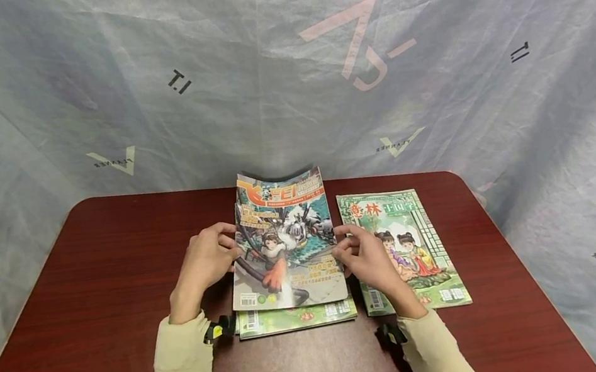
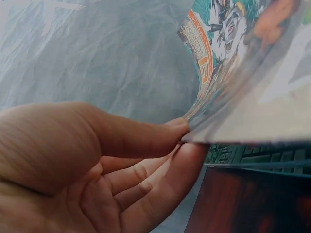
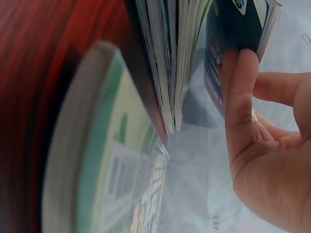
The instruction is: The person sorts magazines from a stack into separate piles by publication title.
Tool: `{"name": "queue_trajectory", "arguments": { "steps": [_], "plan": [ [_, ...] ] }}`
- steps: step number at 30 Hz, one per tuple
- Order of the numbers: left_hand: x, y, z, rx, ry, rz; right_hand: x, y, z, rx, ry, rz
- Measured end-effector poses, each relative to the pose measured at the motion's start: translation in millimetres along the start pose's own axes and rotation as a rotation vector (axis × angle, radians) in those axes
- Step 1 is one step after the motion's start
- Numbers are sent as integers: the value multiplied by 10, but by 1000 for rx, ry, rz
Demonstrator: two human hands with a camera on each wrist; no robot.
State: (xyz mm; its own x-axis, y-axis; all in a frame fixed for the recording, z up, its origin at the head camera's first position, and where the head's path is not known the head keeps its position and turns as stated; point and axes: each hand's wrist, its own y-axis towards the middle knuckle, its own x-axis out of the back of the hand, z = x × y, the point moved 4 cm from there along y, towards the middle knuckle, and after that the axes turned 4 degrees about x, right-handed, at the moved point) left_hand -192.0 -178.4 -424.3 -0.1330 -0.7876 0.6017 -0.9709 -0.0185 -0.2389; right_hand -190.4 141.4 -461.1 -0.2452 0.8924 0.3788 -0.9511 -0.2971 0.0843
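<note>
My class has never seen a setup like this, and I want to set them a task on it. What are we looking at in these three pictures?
There is no robot here: a person works with two bare hands. The wide picture comes from a camera on the person's head, looking forward and down. The two close ones come from cameras worn on the left and right wrists, so they look tilted.

On the dark red table lie a pile of magazines and, to its right, a green magazine. A grey printed cloth hangs behind.

The left hand and right hand pinch opposite side edges of the comic-style magazine, holding it above the pile.
</note>
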Motion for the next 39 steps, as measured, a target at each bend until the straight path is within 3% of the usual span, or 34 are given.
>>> {"name": "queue_trajectory", "arguments": {
  "steps": [4,12,17,21,39],
  "plan": [
    [56,-11,33,9,7,-15,-70,10,17,7,-3,-3],
    [136,-21,72,2,55,-22,-220,-37,79,9,5,-82],
    [246,-58,105,-12,132,-52,-374,-64,171,23,11,-98],
    [356,-83,161,-5,142,-56,-491,-49,240,39,45,-114],
    [706,-201,435,41,172,-152,-965,87,434,60,159,-92]
  ]
}}
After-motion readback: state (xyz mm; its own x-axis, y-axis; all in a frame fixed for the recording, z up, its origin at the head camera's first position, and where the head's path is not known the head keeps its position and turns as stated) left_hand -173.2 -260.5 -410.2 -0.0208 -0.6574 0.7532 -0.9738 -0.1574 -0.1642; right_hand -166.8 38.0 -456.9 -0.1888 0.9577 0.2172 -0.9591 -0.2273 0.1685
